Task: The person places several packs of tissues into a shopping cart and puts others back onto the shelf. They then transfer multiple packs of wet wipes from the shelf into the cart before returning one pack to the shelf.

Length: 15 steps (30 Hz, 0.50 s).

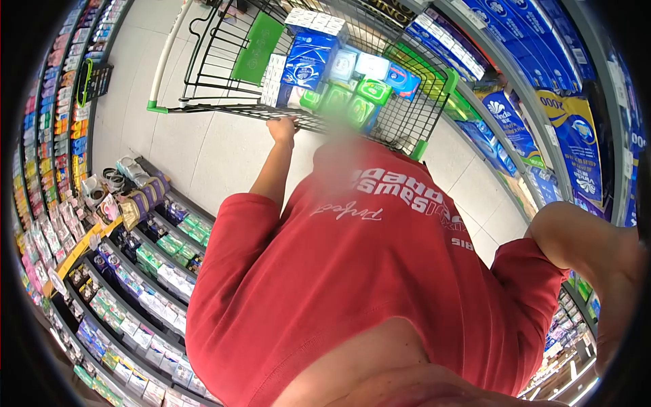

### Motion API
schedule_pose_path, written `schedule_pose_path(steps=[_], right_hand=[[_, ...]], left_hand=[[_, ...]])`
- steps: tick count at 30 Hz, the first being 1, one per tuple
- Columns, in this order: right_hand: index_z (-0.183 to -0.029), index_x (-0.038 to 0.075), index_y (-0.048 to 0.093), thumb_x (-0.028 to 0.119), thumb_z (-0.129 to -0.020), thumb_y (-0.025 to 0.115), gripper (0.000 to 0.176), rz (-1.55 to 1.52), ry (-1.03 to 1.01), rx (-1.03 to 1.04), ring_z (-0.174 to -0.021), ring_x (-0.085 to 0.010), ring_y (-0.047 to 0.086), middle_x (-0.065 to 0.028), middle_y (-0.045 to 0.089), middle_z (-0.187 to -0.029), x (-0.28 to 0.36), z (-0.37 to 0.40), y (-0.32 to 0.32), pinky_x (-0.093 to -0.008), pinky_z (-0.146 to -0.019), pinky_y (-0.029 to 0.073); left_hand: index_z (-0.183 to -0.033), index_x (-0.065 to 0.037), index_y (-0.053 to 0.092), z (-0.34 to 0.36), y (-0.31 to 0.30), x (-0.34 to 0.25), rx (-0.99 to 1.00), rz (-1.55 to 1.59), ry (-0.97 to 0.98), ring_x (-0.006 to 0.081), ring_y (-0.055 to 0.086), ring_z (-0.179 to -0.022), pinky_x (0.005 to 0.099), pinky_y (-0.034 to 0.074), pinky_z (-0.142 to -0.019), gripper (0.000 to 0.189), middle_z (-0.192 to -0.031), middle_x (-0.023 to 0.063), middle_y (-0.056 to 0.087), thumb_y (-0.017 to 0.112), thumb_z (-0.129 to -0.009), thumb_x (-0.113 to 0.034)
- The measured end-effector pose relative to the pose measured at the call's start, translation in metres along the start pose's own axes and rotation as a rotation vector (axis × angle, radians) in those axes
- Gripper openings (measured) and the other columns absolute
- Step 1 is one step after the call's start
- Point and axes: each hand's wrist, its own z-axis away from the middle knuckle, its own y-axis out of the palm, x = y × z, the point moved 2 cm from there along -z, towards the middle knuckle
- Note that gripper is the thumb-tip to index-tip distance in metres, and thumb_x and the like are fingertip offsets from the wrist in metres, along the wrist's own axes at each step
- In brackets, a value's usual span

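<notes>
My left hand [282,127] is closed on the near wire side of a shopping cart [224,107], its fingers curled at the rim. Inside the cart lie a blue tissue pack [310,60], white patterned packs [274,80], green-and-white packs [363,108], pale packs [371,66] and a blue pack with a red label [403,81]. A green panel [259,49] is fixed to the cart's wire. My right arm is bent up close to the camera, with my right hand [614,312] dark at the right edge; its fingers cannot be made out.
Shelves with blue tissue packs [519,125] and a yellow-and-blue pack [576,136] line the right. Shelves of small boxed goods [146,261] stand at lower left, near tall racks of colourful packets [57,122]. Pale floor tiles [203,146] run between them.
</notes>
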Motion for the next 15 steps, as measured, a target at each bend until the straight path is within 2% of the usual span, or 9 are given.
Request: schedule_pose_path(steps=[3,5,8,11,15], right_hand=[[-0.106,-0.001,0.058,0.006,-0.089,0.05,0.02,0.034,0.002,-0.004,-0.066,-0.0174,0.057,-0.0171,0.064,-0.083,-0.006,-0.005,-0.001,-0.0267,-0.054,0.044],[-0.106,-0.002,0.058,0.006,-0.089,0.05,0.02,0.06,0.001,0.006,-0.066,-0.0178,0.058,-0.0176,0.064,-0.083,-0.008,-0.007,-0.002,-0.0269,-0.054,0.044],[-0.105,-0.003,0.059,0.005,-0.089,0.05,0.021,0.11,-0.005,0.004,-0.067,-0.0182,0.058,-0.0183,0.064,-0.083,-0.007,-0.007,-0.001,-0.0272,-0.055,0.044],[-0.105,-0.003,0.059,0.005,-0.088,0.05,0.021,0.148,-0.007,-0.022,-0.067,-0.0187,0.058,-0.0191,0.064,-0.082,-0.007,0.0,-0.004,-0.0275,-0.055,0.045],[-0.105,-0.005,0.06,0.005,-0.088,0.05,0.021,0.212,-0.032,-0.072,-0.068,-0.0194,0.058,-0.02,0.064,-0.082,-0.004,0.019,-0.007,-0.0279,-0.056,0.045]], left_hand=[[-0.103,0.007,0.05,-0.001,0.005,-0.014,0.035,0.065,0.012,0.0249,0.064,-0.069,0.041,0.059,-0.061,0.028,-0.09,0.0203,0.063,0.035,-0.079,0.005],[-0.112,0.003,0.027,-0.015,0.008,-0.012,0.099,0.158,-0.003,0.0251,0.064,-0.064,0.0358,0.057,-0.052,0.029,-0.093,0.0235,0.06,0.038,-0.085,0.005],[-0.108,0.002,0.03,-0.016,0.013,-0.015,0.04,0.183,0.061,0.0238,0.061,-0.055,0.035,0.056,-0.048,0.023,-0.091,0.021,0.06,0.041,-0.088,0.001],[-0.107,0.001,0.031,-0.022,0.015,-0.013,0.036,0.172,0.108,0.0233,0.062,-0.058,0.0351,0.056,-0.048,0.02,-0.09,0.0203,0.059,0.041,-0.09,0.0],[-0.108,-0.004,0.03,-0.024,0.02,-0.017,0.006,0.202,0.075,0.0233,0.06,-0.063,0.0381,0.055,-0.052,0.019,-0.09,0.02,0.059,0.041,-0.092,-0.002]])
